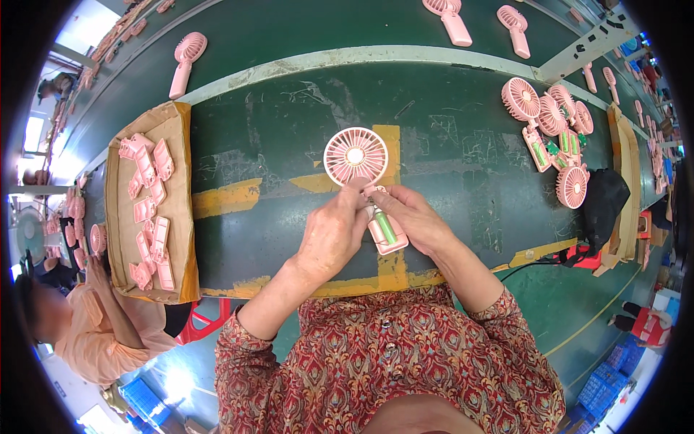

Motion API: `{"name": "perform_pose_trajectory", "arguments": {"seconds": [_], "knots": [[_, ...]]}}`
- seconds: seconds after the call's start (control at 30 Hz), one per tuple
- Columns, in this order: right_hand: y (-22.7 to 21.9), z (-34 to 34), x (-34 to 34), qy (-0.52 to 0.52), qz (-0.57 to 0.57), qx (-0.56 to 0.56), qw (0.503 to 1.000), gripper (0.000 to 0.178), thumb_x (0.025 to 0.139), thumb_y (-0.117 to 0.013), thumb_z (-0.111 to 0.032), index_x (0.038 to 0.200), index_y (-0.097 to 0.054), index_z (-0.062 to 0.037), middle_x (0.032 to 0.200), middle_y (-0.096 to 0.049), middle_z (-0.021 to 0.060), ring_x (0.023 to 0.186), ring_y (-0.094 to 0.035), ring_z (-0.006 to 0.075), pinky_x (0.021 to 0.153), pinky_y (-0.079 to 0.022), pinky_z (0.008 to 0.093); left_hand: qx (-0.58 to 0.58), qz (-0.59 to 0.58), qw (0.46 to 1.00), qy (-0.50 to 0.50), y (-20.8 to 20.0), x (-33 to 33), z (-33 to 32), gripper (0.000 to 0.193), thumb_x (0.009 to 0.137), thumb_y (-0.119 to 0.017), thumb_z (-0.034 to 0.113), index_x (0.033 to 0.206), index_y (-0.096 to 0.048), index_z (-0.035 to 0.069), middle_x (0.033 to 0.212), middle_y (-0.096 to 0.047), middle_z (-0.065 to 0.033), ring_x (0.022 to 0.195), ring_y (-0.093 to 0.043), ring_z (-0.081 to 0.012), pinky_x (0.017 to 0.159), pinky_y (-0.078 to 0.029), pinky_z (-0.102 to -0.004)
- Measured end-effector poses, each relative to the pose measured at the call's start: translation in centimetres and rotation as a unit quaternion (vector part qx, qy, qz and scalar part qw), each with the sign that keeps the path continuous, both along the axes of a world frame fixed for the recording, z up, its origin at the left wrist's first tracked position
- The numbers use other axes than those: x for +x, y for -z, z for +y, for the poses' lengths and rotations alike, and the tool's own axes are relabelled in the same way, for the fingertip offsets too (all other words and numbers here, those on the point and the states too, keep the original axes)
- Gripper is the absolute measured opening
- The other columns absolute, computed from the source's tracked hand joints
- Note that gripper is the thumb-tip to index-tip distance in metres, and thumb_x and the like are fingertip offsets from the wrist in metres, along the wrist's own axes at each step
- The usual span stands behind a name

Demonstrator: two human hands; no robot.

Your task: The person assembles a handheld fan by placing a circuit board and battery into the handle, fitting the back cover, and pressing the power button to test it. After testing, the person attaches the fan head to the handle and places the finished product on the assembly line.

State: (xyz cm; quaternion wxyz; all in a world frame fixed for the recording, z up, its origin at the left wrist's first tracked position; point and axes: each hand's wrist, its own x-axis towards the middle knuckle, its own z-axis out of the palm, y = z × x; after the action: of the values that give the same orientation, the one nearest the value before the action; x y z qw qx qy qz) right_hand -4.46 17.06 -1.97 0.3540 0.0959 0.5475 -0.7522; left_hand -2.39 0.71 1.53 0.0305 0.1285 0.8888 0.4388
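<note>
A pink handheld fan [356, 156] lies in front of me, its round grille pointing away and its handle toward me. The handle is uncovered and shows a green battery cell [384, 226] inside. My left hand [334, 226] pinches the neck of the fan, just below the grille, from the left. From the right, my right hand [416, 215] grips the upper part of the handle, with its thumb by the battery's top end. The fingers hide most of the joint between head and handle.
On the left a cardboard tray [186, 239] holds several pink handle covers [164, 160]. Several fans with exposed green parts [571, 184] are heaped at the right, beside a black bag [606, 206]. Finished-looking fans [189, 49] lie beyond the pale rail [303, 61]. A co-worker [108, 325] sits at the left.
</note>
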Motion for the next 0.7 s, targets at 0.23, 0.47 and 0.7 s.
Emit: {"name": "perform_pose_trajectory", "arguments": {"seconds": [0.23, 0.47, 0.7], "knots": [[0.0, -0.7, 0.5, 0.08, -0.017, -0.1, 0.992, 0.034, 0.096, -0.047, -0.025, 0.113, -0.051, 0.0036, 0.105, -0.062, 0.0145, 0.091, -0.063, 0.0171, 0.075, -0.054, 0.0274, 0.183, -0.339, 0.923, -0.016, -0.1, 0.8, -2.7, 0.021, 0.085, -0.063, 0.01, 0.099, -0.062, -0.007, 0.08, -0.065, -0.0055, 0.069, -0.059, -0.0084, 0.065, -0.05, -0.023], [0.0, -1.2, 0.9, 0.095, -0.005, -0.083, 0.992, 0.032, 0.097, -0.046, -0.026, 0.109, -0.052, 0.0031, 0.098, -0.062, 0.0102, 0.08, -0.062, 0.0119, 0.066, -0.054, 0.0244, 0.213, -0.278, 0.936, -0.04, 0.1, 0.7, -1.8, 0.024, 0.083, -0.065, 0.007, 0.104, -0.062, -0.004, 0.083, -0.065, -0.0046, 0.071, -0.059, -0.0077, 0.067, -0.05, -0.0226], [-0.4, -1.7, 1.3, 0.125, -0.012, -0.063, 0.99, 0.034, 0.096, -0.046, -0.028, 0.11, -0.052, 0.0027, 0.099, -0.062, 0.0101, 0.081, -0.062, 0.0114, 0.067, -0.053, 0.0237, 0.155, -0.21, 0.959, -0.107, 0.1, 0.5, -1.2, 0.01, 0.082, -0.066, 0.005, 0.085, -0.064, -0.004, 0.075, -0.065, -0.0034, 0.065, -0.058, -0.0073, 0.06, -0.048, -0.0226]]}}
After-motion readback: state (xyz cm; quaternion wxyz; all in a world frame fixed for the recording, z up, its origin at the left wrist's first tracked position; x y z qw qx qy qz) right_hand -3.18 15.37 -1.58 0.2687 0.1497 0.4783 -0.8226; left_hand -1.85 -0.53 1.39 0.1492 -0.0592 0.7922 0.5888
